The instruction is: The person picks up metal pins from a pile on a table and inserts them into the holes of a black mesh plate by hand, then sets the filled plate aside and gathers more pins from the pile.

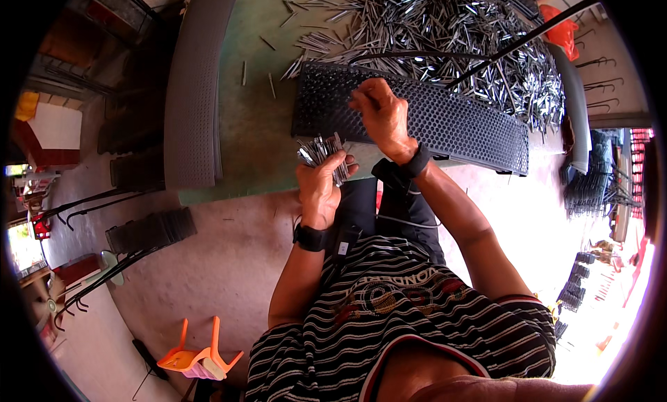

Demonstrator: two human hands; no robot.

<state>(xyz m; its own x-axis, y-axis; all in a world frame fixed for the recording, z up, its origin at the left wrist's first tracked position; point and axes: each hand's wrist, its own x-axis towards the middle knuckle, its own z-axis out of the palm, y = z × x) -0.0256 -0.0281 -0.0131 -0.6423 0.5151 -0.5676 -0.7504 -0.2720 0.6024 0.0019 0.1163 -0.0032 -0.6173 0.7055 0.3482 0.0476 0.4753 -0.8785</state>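
Observation:
My left hand [319, 191] is closed around a bunch of thin, shiny metal strips [317, 150] at the table's near edge. Just right of it and farther away, my right hand [386, 121] hovers over a black panel full of round holes [465, 128]. Its fingers are pinched together, and whatever they may hold is too small to make out. The panel lies slanted along the near side of the green table [253, 135], its right end past the edge. Behind it spreads a big heap of similar metal strips [431, 27].
Grey perforated sheets [191, 103] lie along the table's left side. A dark rod [531, 37] slants over the heap toward a red-orange bag [559, 30]. Several loose strips [272, 86] are scattered left of the panel. An orange stool [198, 359] sits on the floor, lower left.

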